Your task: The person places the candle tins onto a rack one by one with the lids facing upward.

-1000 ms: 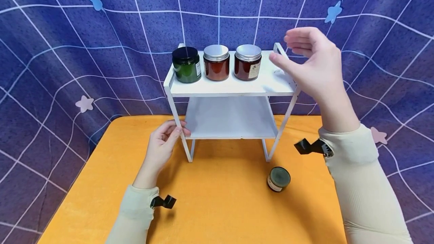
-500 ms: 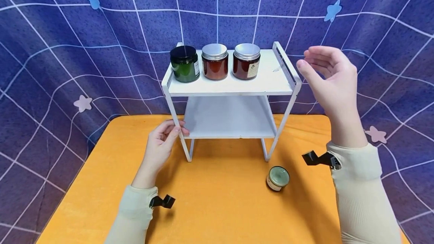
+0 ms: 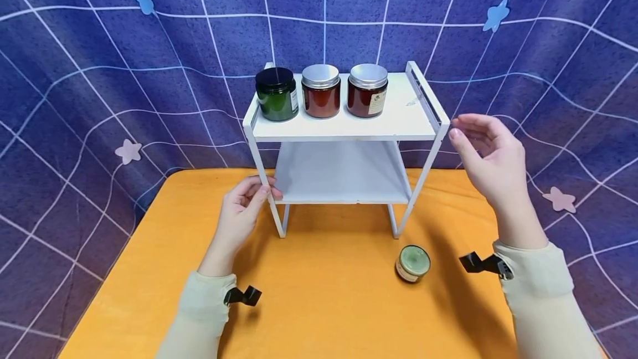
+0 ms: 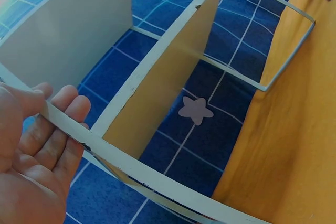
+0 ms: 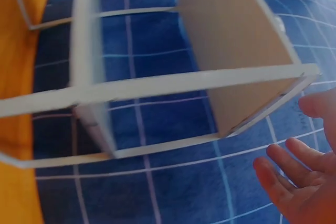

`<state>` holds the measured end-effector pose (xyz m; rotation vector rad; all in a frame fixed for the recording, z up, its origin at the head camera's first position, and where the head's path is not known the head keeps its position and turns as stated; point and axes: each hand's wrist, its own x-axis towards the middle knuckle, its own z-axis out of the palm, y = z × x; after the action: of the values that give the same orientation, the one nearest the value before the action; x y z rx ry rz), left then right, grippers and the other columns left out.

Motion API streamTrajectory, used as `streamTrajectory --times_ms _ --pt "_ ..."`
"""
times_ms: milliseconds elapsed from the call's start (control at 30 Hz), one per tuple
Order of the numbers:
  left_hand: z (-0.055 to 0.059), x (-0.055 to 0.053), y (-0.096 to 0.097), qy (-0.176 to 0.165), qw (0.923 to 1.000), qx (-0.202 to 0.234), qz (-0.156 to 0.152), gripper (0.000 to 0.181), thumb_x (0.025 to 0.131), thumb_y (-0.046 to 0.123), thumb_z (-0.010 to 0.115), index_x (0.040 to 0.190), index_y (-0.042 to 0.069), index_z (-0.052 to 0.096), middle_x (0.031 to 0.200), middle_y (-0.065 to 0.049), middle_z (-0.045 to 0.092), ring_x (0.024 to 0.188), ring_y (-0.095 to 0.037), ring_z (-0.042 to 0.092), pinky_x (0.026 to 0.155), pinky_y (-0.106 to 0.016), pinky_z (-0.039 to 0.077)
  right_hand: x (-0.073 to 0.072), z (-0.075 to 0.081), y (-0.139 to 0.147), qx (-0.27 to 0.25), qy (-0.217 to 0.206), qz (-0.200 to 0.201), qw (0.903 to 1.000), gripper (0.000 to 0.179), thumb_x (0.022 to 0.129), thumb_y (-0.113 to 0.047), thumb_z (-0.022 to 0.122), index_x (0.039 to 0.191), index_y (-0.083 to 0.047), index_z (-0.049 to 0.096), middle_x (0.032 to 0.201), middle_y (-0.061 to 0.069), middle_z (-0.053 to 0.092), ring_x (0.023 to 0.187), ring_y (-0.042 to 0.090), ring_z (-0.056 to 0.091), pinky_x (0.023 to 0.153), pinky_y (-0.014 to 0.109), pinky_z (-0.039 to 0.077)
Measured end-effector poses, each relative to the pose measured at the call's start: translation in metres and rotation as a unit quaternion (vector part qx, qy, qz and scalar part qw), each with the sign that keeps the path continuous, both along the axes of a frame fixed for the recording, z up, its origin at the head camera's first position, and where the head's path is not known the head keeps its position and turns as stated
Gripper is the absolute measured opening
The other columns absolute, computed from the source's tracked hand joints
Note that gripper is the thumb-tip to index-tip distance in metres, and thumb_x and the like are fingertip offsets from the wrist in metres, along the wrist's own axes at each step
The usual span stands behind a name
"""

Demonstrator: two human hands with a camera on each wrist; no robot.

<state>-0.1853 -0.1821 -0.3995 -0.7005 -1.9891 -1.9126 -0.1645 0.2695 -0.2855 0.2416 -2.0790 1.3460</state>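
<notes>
A white two-tier shelf rack (image 3: pixel 349 132) stands at the back of the table. My left hand (image 3: pixel 242 204) holds its front left leg, thumb in front and fingers behind; the left wrist view shows the thumb (image 4: pixel 23 100) pressed on the white bar. My right hand (image 3: pixel 493 159) is just outside the rack's top right corner, fingers loosely bent with nothing between them. On the top shelf stand a green jar (image 3: pixel 277 101) with a black lid and two amber jars (image 3: pixel 322 98) with silver lids. A small green jar (image 3: pixel 413 263) sits on the table, in front of the rack's right leg.
An orange cloth (image 3: pixel 329 298) covers the table. Behind it hangs a blue curtain (image 3: pixel 199 60) with white lines and stars. The rack's lower shelf (image 3: pixel 344 173) is a plain white board. A black wrist camera (image 3: pixel 485 265) juts from the right sleeve, another from the left.
My right hand has moved from over the top shelf's right end outward to the right and then down beside the rack's corner. My left hand keeps its hold; the jars stay put.
</notes>
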Motion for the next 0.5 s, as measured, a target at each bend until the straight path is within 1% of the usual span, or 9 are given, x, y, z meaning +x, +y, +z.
streamTrajectory --times_ms 67,167,333,400,500 --pt "0.0 0.0 0.0 0.001 1.0 -0.002 0.001 0.021 0.113 0.0 0.056 0.125 -0.012 0.069 0.098 -0.018 0.079 0.094 -0.016 0.078 0.095 -0.027 0.06 0.003 -0.01 0.002 0.014 -0.005 0.002 0.9999 0.034 0.102 -0.005 0.075 0.133 0.006 0.069 0.118 -0.007 0.074 0.107 0.003 0.071 0.093 0.012 0.054" --pt "0.0 0.001 0.0 0.0 1.0 -0.002 0.006 0.022 0.113 0.0 0.056 0.125 -0.012 0.069 0.098 -0.018 0.08 0.094 -0.016 0.078 0.095 -0.026 0.06 0.008 -0.027 0.004 0.038 -0.01 0.02 0.999 0.033 0.099 0.0 0.076 0.131 0.006 0.07 0.116 -0.011 0.073 0.103 0.001 0.071 0.091 0.012 0.054" --pt "0.0 0.002 0.0 -0.005 1.0 -0.002 0.004 0.022 0.113 0.001 0.057 0.125 -0.011 0.069 0.098 -0.018 0.08 0.093 -0.017 0.078 0.095 -0.027 0.06 0.023 -0.056 0.005 0.088 -0.026 0.066 0.9936 0.041 0.093 0.008 0.08 0.132 0.003 0.07 0.118 -0.018 0.072 0.107 -0.003 0.07 0.095 0.012 0.053" --pt "0.0 0.002 0.0 -0.006 1.0 -0.003 0.003 0.021 0.113 0.002 0.057 0.125 -0.01 0.07 0.099 -0.018 0.079 0.094 -0.017 0.078 0.095 -0.027 0.06 0.029 -0.067 0.005 0.103 -0.029 0.079 0.9911 0.044 0.091 0.009 0.081 0.133 0.002 0.07 0.12 -0.016 0.072 0.11 -0.003 0.07 0.095 0.012 0.053" --pt "0.001 0.002 0.0 -0.005 1.0 -0.005 0.004 0.021 0.113 0.002 0.058 0.126 -0.01 0.07 0.099 -0.019 0.079 0.094 -0.017 0.078 0.095 -0.027 0.06 0.035 -0.078 0.005 0.126 -0.032 0.086 0.9879 0.047 0.09 0.008 0.083 0.134 -0.001 0.071 0.123 -0.006 0.074 0.112 -0.001 0.07 0.097 0.013 0.053"
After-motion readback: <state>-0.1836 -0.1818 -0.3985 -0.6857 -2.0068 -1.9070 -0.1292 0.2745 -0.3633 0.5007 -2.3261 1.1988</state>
